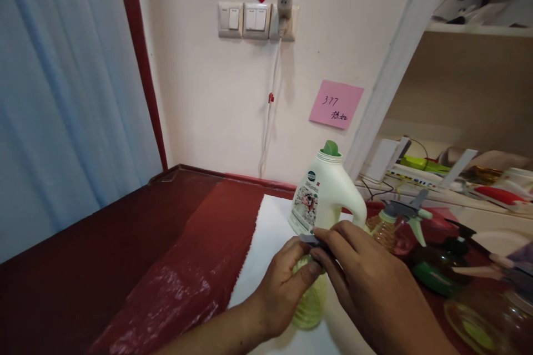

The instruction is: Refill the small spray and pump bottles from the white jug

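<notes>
My left hand (285, 283) is wrapped round a pale green see-through spray bottle (310, 302) that stands on a white sheet (270, 233). My right hand (358, 269) is closed over the bottle's grey spray head (310, 239), with the fingers curled on top of it. Just behind the hands stands a white detergent jug (327, 194) with its cap off and a green spout showing. The lower part of the spray bottle shows below my left hand; its neck is hidden by my fingers.
A second spray bottle with a grey and green trigger (402, 222) stands to the right, beside a dark green bottle (437, 272) and a clear bowl (487, 310). Red plastic sheeting (191, 266) covers the table at the left. A pink note (335, 104) hangs on the wall.
</notes>
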`<state>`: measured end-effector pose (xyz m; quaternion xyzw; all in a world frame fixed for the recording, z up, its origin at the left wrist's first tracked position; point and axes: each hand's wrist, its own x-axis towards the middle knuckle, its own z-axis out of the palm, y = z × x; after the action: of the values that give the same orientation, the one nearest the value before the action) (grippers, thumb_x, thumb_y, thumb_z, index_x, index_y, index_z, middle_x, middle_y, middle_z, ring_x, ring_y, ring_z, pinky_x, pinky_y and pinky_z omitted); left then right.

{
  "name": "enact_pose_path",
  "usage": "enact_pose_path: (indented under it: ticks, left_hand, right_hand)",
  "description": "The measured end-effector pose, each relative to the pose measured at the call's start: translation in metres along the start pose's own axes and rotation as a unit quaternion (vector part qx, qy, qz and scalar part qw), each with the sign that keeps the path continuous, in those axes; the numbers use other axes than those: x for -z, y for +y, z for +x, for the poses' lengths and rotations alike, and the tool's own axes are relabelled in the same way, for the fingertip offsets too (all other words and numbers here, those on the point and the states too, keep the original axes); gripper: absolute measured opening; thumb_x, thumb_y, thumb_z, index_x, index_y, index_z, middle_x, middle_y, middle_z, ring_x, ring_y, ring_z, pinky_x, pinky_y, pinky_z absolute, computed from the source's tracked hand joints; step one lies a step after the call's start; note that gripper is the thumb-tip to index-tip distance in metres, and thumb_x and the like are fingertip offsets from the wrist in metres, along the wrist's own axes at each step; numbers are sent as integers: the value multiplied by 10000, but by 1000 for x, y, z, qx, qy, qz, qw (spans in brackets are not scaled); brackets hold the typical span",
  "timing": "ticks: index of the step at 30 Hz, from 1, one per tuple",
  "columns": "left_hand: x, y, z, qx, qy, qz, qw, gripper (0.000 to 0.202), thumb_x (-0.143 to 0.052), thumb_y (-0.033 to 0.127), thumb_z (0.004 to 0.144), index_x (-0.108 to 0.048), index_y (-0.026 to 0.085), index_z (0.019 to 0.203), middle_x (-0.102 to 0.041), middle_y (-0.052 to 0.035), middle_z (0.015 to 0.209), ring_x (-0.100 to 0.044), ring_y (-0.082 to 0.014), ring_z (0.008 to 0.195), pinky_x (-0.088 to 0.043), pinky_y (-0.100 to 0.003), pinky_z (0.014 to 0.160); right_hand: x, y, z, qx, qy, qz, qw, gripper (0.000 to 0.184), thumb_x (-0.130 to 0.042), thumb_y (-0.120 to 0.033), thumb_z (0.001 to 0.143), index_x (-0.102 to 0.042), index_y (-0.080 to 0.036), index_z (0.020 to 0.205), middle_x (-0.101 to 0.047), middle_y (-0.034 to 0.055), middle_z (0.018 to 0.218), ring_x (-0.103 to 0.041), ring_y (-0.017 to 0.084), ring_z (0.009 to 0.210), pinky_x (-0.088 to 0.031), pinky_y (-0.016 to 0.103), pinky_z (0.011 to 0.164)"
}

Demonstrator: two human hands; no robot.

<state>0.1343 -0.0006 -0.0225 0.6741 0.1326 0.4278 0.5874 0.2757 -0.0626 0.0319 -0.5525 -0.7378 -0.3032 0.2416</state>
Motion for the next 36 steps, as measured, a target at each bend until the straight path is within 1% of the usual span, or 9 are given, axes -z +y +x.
enact_pose_path:
  ticks: [2, 4, 7, 13, 16, 20, 27, 32, 36]
  left_hand:
    - [-2, 2, 0, 13, 1, -13, 1000, 244, -653, 290, 921, -648, 164, 1130, -648, -73, 1151, -566, -248, 1100, -423, -378, 1010]
    - [-6, 2, 1, 37, 20, -47, 998, 358, -754, 286, 841, -605, 159, 1142, -658, -81, 1163, -575, -249, 1083, -448, -373, 971]
    - [-11, 0, 4, 56, 58, -79, 994, 384, -811, 275, 785, -574, 161, 1065, -678, -76, 1105, -593, -233, 1024, -468, -343, 896]
    - [-8, -4, 3, 52, 53, -70, 995, 280, -759, 239, 824, -613, 139, 1042, -675, -66, 1042, -589, -226, 986, -464, -347, 897]
    - [-4, -1, 4, 36, 23, -44, 998, 246, -689, 219, 879, -648, 143, 1109, -670, -70, 1113, -580, -246, 1068, -443, -362, 964]
    - [-1, 3, 3, 16, -6, -35, 999, 265, -613, 269, 948, -655, 177, 1193, -649, -70, 1246, -553, -268, 1202, -402, -367, 1036]
    - [-2, -1, 3, 28, 12, -37, 999, 350, -697, 333, 892, -644, 159, 1191, -683, -89, 1230, -590, -291, 1169, -428, -386, 1006]
    - [-1, -2, 5, 34, 7, -24, 999, 309, -646, 385, 925, -654, 187, 1162, -679, -73, 1234, -591, -286, 1175, -432, -374, 1001]
    - [0, -7, 0, 54, 14, -11, 998, 438, -701, 442, 857, -608, 200, 1210, -685, -80, 1197, -608, -309, 1145, -458, -399, 991]
  right_hand:
    - [0, -1, 0, 0, -3, -5, 1000, 274, -376, -306, 1020, -619, -181, 1048, -574, 48, 800, -643, 237, 633, -521, 356, 496]
    - [1, -1, 0, -2, -5, -2, 1000, 273, -372, -312, 1021, -619, -197, 1032, -573, 44, 801, -642, 233, 630, -517, 349, 489]
    - [1, -2, 0, -5, -5, 10, 1000, 245, -390, -305, 1014, -614, -206, 1010, -569, 41, 802, -640, 234, 633, -518, 349, 487]
    - [0, -1, -1, -8, -3, 8, 1000, 232, -397, -285, 1010, -611, -197, 1023, -569, 43, 805, -638, 239, 635, -523, 364, 499]
    - [-1, -1, -2, -6, 2, 0, 1000, 248, -387, -292, 1014, -612, -190, 1036, -574, 47, 809, -639, 238, 634, -515, 354, 491]
    - [-1, -1, -1, -13, -4, 4, 1000, 267, -374, -293, 1017, -618, -187, 1042, -572, 47, 802, -639, 238, 637, -514, 354, 501]
    - [-2, -3, -2, -16, -13, 12, 1000, 213, -424, -261, 994, -619, -192, 1047, -571, 39, 806, -636, 238, 639, -503, 351, 510]
    - [-3, -7, 0, -41, -16, 12, 999, 122, -595, -200, 892, -622, -205, 1012, -568, 29, 812, -623, 235, 629, -479, 341, 518]
    - [2, -13, 6, -72, -32, 21, 997, 130, -700, -162, 828, -638, -224, 924, -583, 14, 803, -609, 217, 649, -464, 317, 539]
